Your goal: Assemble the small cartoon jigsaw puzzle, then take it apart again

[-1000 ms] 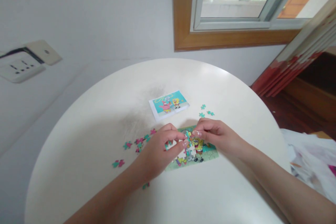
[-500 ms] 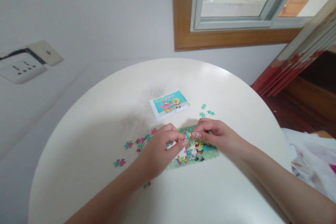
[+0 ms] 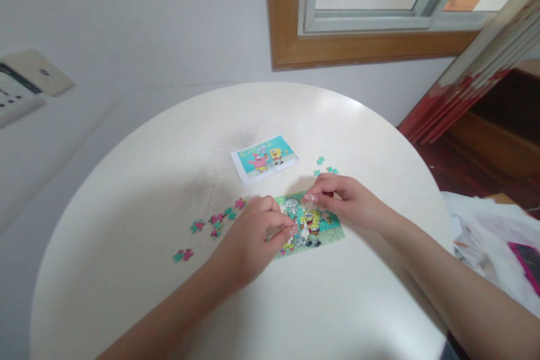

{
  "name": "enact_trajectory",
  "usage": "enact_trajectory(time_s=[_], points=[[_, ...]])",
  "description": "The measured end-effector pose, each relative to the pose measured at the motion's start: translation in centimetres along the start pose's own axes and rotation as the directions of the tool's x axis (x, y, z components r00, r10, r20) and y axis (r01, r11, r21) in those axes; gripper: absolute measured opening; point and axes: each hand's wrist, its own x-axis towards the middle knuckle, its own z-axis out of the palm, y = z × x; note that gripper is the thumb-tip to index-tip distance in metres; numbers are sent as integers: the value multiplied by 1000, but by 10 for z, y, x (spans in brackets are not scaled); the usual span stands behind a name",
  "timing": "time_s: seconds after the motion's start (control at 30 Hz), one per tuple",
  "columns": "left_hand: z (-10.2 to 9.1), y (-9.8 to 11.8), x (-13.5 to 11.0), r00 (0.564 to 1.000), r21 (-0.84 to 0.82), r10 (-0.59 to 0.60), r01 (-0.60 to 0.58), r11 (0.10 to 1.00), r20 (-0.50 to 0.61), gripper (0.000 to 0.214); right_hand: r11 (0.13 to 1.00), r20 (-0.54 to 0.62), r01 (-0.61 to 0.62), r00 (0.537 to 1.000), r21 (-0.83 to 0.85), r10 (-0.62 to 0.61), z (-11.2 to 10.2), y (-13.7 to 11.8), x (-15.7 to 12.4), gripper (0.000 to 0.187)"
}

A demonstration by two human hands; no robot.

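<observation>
A partly assembled cartoon jigsaw puzzle (image 3: 333, 234) lies on the white table, with white gaps in its middle and left part. My left hand (image 3: 264, 233) reaches over its left side, thumb and forefinger pinched above the gap. A small puzzle piece seems to be at those fingertips, mostly hidden. At the puzzle's top edge is my right hand (image 3: 337, 197), its thumb and forefinger closed together. Whatever they hold, if anything, cannot be made out. Left of my left hand lie several loose pink and teal puzzle pieces (image 3: 216, 218).
A picture card (image 3: 265, 158) showing cartoon figures lies behind the puzzle. Several teal pieces (image 3: 320, 161) sit beyond my right hand, and a pink-teal pair (image 3: 183, 255) lies far left. The round table (image 3: 139, 180) stands against the wall. White plastic bags (image 3: 476, 230) are at the right.
My right hand has drawn slightly away from my left, uncovering more of the puzzle's upper middle. My left fingertips are now lower on the puzzle. The view has shifted a little.
</observation>
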Motion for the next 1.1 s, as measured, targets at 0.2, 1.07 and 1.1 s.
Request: enact_trajectory(time_s=[0.2, 1.07, 1.1], points=[[7, -2, 0, 998, -15, 39, -40, 999, -48, 16, 990, 166, 101, 983, -97, -84, -5, -4, -3, 21], [7, 7, -5, 994, 219, 106, -108, 970, 22, 16, 887, 185, 225, 969, -404, -161, 9, 5, -2, 14], [7, 7, -5, 994, 223, 105, -106, 969, 21, 16, 882, 187, 228, 969, -414, -163, 9, 5, -2, 14]])
